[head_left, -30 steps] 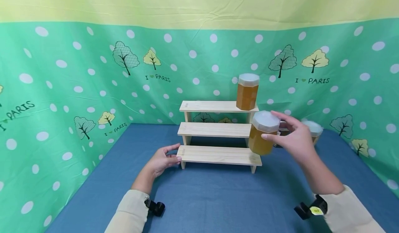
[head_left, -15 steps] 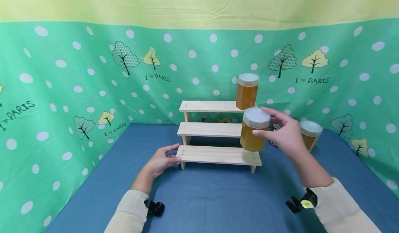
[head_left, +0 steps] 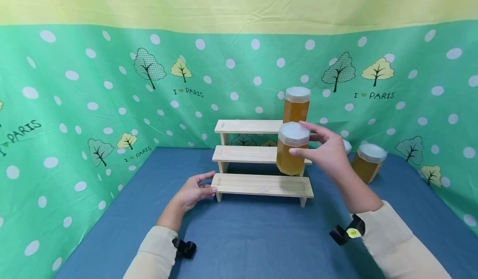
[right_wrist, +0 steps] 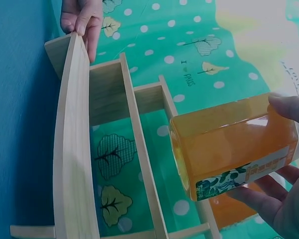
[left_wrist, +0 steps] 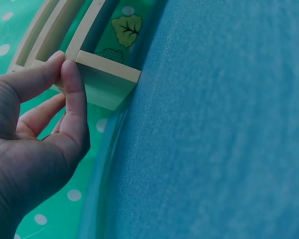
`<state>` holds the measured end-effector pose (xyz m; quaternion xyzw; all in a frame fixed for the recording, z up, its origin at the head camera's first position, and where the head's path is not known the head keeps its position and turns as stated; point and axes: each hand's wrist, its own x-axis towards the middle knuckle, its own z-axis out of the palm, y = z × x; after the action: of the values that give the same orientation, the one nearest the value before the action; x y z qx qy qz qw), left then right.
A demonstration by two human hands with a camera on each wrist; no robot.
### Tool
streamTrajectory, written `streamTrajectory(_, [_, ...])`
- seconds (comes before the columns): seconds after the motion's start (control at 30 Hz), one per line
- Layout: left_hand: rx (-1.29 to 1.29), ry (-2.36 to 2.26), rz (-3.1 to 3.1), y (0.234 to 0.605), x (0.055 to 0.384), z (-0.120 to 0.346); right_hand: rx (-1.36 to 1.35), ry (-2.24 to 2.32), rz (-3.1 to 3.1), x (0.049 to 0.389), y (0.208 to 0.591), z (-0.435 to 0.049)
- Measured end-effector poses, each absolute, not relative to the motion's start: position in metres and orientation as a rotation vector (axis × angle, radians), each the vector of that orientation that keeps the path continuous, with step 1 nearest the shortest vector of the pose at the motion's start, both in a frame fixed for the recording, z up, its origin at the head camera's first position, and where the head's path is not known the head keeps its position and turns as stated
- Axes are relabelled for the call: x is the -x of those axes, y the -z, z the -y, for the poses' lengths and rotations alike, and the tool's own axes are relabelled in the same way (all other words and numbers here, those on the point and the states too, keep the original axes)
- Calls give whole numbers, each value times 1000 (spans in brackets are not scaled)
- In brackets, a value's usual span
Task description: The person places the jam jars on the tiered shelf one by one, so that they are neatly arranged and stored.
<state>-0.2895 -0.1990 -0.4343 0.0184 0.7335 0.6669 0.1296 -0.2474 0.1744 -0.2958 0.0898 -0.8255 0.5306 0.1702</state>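
- My left hand (head_left: 192, 194) is pinching the left end of the bottom step (head_left: 261, 184) on a three-tier wooden rack (head_left: 244, 154), thumb and fingertips pressed on the edge.
- My right hand (head_left: 328, 152) has a honey-coloured jar (head_left: 286, 158) with a white lid, thumb on one side and fingers on the other, up near the lid.
- That jar's in the air, pretty much upright, in front of the right part of the middle step. Can't tell if it's touching the wood.
- Right wrist view shows a leafy green label (right_wrist: 222, 183) on it.
- Another similar jar (head_left: 296, 109) sits at the right end of the top step.
- Off to the right, one more jar (head_left: 366, 165) stands on the blue surface (head_left: 242, 237), plus a pale lid (head_left: 347, 147) mostly hidden behind my right hand.
- Green dotted cloth (head_left: 209, 104) hangs behind everything.
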Motion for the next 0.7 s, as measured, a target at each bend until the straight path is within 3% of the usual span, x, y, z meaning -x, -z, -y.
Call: streamTrajectory(0.7, [-30,-1951,-2113,435,289,199,-378,-1611,2276,271,285,-136])
